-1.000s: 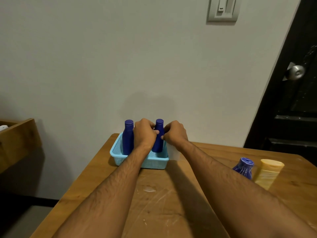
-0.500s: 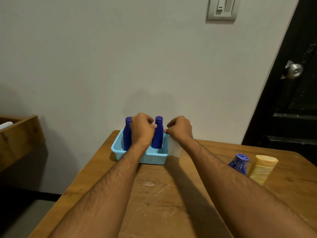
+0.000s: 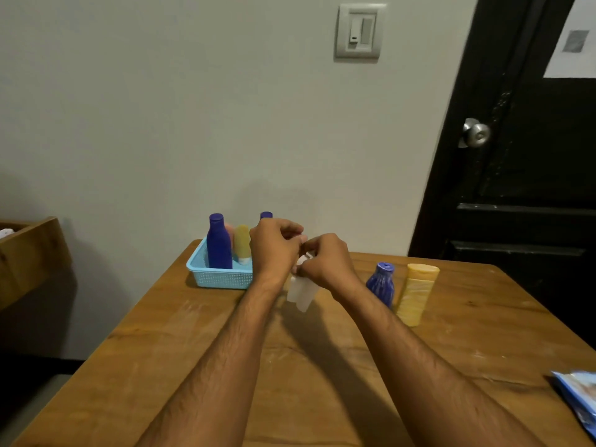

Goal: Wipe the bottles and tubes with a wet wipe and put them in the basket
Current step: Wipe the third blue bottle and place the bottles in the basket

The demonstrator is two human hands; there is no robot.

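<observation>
over the wooden table: both hands pinching a wet wipe

head view: on the scuffed wooden table i see a light blue perforated plastic basket at the far left edge. upright inside it are a smooth dark blue bottle, a yellowish tube and a second blue bottle's cap behind my left hand. my right hand touches the left; both are curled tight, pinching a thin white wet wipe that hangs limp between them, just right of the basket. near my right forearm lie a ribbed blue bottle and a flat yellow tube, side by side. a glossy blue packet sits at the right edge.
</observation>
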